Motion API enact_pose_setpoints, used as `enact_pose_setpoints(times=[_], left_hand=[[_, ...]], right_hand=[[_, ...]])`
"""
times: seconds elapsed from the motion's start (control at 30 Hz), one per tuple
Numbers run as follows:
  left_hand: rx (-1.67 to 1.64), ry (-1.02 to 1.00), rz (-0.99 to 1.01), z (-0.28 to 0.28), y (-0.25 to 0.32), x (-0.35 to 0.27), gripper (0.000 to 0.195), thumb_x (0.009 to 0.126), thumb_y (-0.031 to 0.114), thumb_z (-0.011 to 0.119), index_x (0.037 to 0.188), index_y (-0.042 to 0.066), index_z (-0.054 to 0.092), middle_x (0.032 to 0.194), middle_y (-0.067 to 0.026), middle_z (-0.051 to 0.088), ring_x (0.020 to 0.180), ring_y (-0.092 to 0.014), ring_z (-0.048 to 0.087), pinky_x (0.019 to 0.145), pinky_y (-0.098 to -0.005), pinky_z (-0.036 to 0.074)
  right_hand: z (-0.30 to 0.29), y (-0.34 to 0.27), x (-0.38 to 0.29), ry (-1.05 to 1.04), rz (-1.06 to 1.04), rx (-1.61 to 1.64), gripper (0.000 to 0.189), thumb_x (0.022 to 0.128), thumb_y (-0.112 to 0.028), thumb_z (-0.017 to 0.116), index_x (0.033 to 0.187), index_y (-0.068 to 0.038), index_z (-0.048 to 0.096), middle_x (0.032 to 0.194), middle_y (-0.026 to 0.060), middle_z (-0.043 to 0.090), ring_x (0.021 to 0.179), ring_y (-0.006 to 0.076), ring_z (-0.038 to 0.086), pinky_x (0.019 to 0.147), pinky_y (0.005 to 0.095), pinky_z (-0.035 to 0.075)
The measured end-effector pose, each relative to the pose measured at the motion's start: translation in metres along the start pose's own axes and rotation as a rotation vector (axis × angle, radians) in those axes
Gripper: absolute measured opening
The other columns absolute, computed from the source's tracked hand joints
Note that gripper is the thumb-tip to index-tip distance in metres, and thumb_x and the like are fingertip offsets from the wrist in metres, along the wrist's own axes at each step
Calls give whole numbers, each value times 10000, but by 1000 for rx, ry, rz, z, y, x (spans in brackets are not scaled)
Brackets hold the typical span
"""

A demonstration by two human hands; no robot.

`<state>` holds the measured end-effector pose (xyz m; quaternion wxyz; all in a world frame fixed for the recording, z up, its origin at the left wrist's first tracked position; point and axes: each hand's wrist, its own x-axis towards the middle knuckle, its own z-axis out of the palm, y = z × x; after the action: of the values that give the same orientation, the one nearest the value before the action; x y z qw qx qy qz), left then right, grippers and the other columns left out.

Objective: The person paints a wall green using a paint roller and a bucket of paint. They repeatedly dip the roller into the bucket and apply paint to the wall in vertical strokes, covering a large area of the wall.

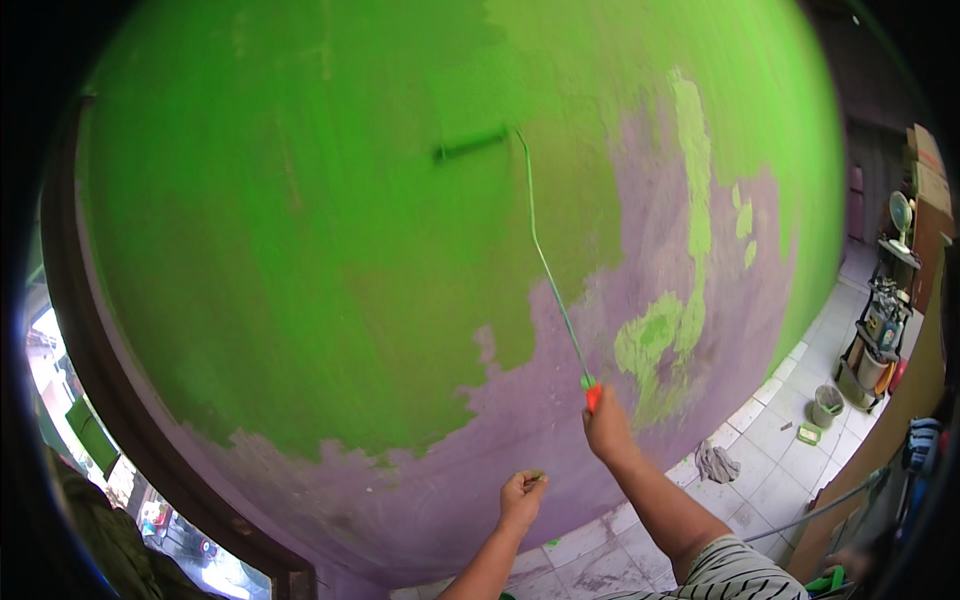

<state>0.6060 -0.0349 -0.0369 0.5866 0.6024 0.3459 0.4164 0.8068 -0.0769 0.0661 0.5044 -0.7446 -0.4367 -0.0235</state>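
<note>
My right hand (pixel 609 427) grips the red handle of a paint roller (pixel 564 311), whose long bent wire frame reaches up and left. The blurred roller head (pixel 471 145) lies against the upper middle of the wall (pixel 337 247), among green paint. Green covers much of the wall, while its lower part and a patch at the right show purple with streaks of light green. Lower down, my left hand (pixel 523 495) is raised in front of the purple part, its fingertips pinched together on a small thing that I cannot make out.
A crumpled grey cloth (pixel 717 462), a bucket (pixel 826 405) and a small green-edged container (pixel 809 433) are on the white floor tiles at the right. Beyond stands a shelf rack (pixel 862 375) with bottles and a small fan (pixel 901 217). A dark wooden frame (pixel 127 360) edges the wall at the left.
</note>
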Motion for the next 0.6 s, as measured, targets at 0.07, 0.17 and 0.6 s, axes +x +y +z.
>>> enact_pose_setpoints(times=[0.07,0.17,0.6], left_hand=[[-21,-11,-6,-6,0,-1,249,904,153,738,1096,5,679,898,-9,667,743,-56,569,643,-216,473],[-50,-32,1,-9,3,-4,240,907,142,735,1093,4,673,886,-2,655,727,-50,555,623,-212,463],[-65,-15,4,-56,6,-23,219,940,102,699,1122,-11,650,947,-22,649,840,-83,585,742,-222,486]], right_hand=[[10,38,-49,-53,79,-21,357,862,-90,679,1111,-4,438,992,316,629,956,526,600,792,573,482],[16,99,-126,-133,197,-96,369,853,-117,690,1107,-22,440,987,310,631,950,515,609,783,574,485],[-1,99,-247,-166,195,6,337,890,-232,656,1109,-37,490,891,279,652,842,494,640,723,549,505]])
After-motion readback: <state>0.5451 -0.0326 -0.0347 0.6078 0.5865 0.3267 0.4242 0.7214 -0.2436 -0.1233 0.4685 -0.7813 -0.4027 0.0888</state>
